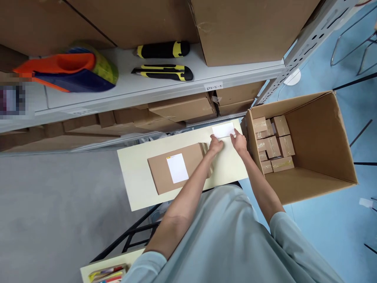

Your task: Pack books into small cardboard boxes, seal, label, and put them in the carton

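A blank white paper slip (223,130) is at the far right part of the cream tabletop (134,173). My left hand (216,144) has its fingers closed at the slip's lower left corner. At the lower right corner my right hand (239,141) pinches the same slip. Left of my hands lies a flat brown cardboard box (159,173) with a white label (177,168) on its top. My left forearm covers part of that box's right side.
A large open carton (319,129) with several small boxes (281,145) stands right of the table. On the shelf above lie two utility knives (165,72) and an orange and blue tape dispenser (73,72). Cartons (182,108) fill the lower shelf. A metal post (309,47) rises at right.
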Available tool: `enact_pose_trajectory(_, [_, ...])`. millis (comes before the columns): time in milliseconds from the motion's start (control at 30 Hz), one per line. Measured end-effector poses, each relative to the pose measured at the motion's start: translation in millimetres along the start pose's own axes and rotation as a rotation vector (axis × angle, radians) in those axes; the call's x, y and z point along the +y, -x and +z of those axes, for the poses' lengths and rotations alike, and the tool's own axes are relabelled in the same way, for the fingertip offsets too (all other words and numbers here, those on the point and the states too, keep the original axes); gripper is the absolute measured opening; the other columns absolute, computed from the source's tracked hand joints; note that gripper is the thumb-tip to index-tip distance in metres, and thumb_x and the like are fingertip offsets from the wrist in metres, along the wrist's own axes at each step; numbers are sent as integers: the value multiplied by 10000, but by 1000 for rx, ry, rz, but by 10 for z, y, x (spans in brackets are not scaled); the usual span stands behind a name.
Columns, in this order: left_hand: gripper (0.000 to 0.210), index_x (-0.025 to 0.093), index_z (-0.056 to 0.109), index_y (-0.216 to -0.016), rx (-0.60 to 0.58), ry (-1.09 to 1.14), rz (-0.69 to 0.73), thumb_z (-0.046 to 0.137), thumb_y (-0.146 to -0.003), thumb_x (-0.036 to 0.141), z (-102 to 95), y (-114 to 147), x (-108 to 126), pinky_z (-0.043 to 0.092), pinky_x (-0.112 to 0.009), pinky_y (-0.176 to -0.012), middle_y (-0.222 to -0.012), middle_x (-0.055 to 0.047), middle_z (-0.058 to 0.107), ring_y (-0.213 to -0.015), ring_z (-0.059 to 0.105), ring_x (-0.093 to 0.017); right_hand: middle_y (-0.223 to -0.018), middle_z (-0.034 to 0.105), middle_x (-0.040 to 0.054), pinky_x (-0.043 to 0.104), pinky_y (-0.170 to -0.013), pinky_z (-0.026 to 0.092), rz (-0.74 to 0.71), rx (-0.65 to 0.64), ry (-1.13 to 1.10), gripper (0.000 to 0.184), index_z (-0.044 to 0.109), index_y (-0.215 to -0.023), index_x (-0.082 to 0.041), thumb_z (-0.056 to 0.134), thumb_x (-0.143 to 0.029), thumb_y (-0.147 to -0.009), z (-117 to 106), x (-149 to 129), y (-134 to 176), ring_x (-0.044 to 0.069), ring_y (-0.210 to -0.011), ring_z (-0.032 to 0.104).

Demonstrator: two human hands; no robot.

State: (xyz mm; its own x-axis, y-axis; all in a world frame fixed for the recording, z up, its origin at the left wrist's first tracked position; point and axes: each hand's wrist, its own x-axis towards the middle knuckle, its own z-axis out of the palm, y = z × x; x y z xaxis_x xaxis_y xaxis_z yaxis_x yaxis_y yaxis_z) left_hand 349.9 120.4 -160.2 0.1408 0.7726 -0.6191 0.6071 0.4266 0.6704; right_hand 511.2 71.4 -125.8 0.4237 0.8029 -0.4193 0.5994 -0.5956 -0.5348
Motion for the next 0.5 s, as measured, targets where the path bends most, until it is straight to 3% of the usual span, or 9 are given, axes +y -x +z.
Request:
enact_pose_trajectory(167, [905, 76, 312, -1656, -3, -23, -118, 737, -894, 315, -20, 42, 82, 490, -487, -1183, -1479, -258, 659, -1360, 670, -387, -1342, 755, 149, 420, -1012, 585, 64, 148, -73, 323, 753, -1290, -218, 566, -372, -1076, 36, -107, 14, 297, -1080, 787])
enact_pose_trajectory(300, [876, 71, 281, -1667, -19, -21, -142, 689, -922, 288, -44, 77, 146, 495, -469, -1179, -1448, -241, 680, -1359, 669, -365, -1305, 736, 131, 395, -988, 573, 119, 150, -61, 257, 775, -1082, -200, 593, -381, -1061, 7, -177, -35, 280, -1069, 761])
enact_pose_trajectory(500, [823, 82, 327, -1658, -35, -16, -125, 678, -933, 249, -105, 135, 229, 461, -441, -1230, -1535, -239, 628, -1452, 608, -352, -1271, 737, 118, 362, -936, 556, 109, 169, -23, 264, 779, -1096, -201, 549, -330, -1090, -37, -249, 11, 263, -1066, 737])
